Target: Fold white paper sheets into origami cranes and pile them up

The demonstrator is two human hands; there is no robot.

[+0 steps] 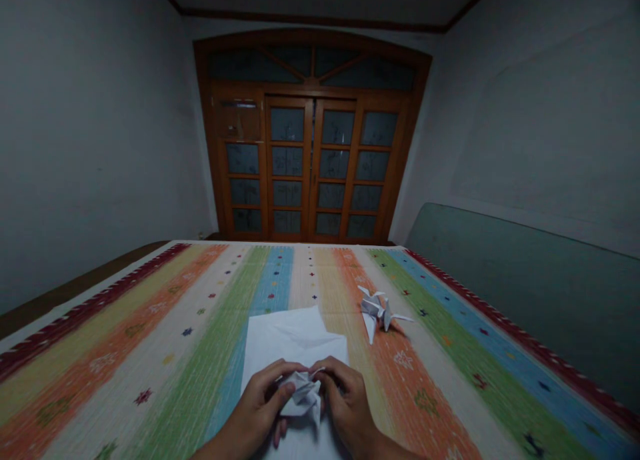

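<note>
We face a brown wooden double door [310,167] with dark glass panes, beyond a wide rainbow-striped woven cloth [150,353]. A grey-green padded panel [525,287] runs along the cloth's right side. On the cloth lie a loose white paper sheet [285,337] and, just to its right, a white origami crane [383,311]. Our left hand [260,400] and right hand [347,407] both grasp a small folded white paper piece [301,393], held together over the sheet.
</note>
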